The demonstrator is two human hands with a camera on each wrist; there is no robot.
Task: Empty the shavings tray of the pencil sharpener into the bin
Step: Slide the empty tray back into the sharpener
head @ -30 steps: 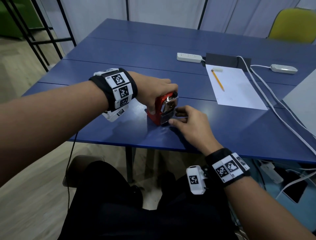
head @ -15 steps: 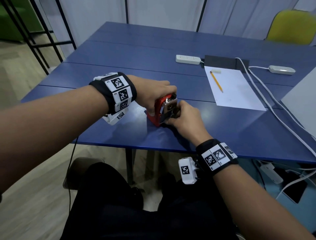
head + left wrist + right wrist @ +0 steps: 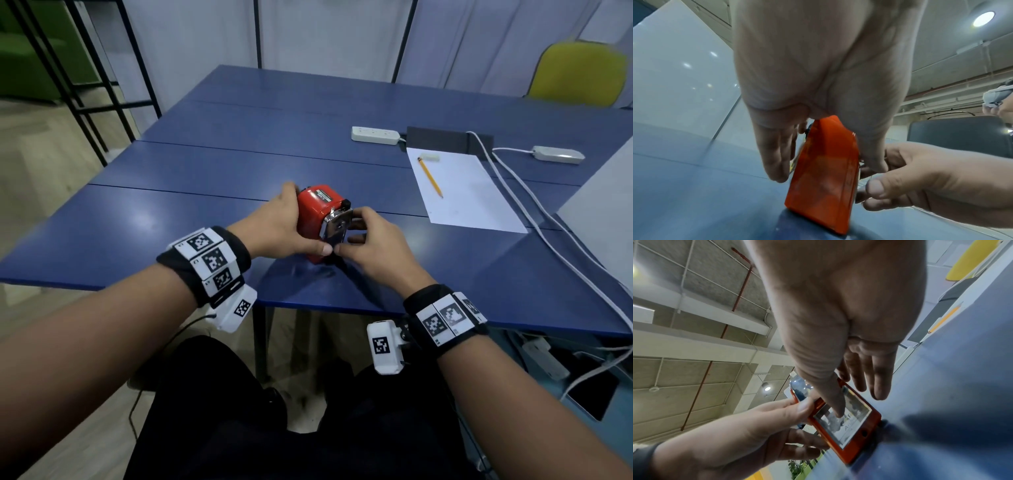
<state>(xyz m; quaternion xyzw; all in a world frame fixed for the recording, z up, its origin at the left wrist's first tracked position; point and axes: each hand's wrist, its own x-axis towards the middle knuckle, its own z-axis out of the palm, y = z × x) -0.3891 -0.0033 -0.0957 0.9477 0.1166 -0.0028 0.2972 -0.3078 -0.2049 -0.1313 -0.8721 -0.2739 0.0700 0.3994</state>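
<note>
The red pencil sharpener (image 3: pixel 317 207) stands on the blue table (image 3: pixel 171 233), near its front edge. My left hand (image 3: pixel 279 228) grips its body from the left, thumb at the lower front corner and fingers round the back. My right hand (image 3: pixel 371 245) is at the chrome front. In the right wrist view its thumb presses the clear shavings tray (image 3: pixel 856 414) and its fingers reach past the tray's far side. The left wrist view has the sharpener (image 3: pixel 824 175) tilted, with the right hand (image 3: pixel 920 178) curled at its lower front. No bin is in view.
A white sheet (image 3: pixel 462 195) with a yellow pencil (image 3: pixel 430 176) and an eraser lies at the right. Behind it are a white power strip (image 3: pixel 375 134) and a dark flap. White cables (image 3: pixel 537 219) run along the right side. A yellow chair (image 3: pixel 579 73) stands beyond the table.
My right hand has come in from just short of the sharpener and closed on its front. My left hand has shifted from over the top to the left side.
</note>
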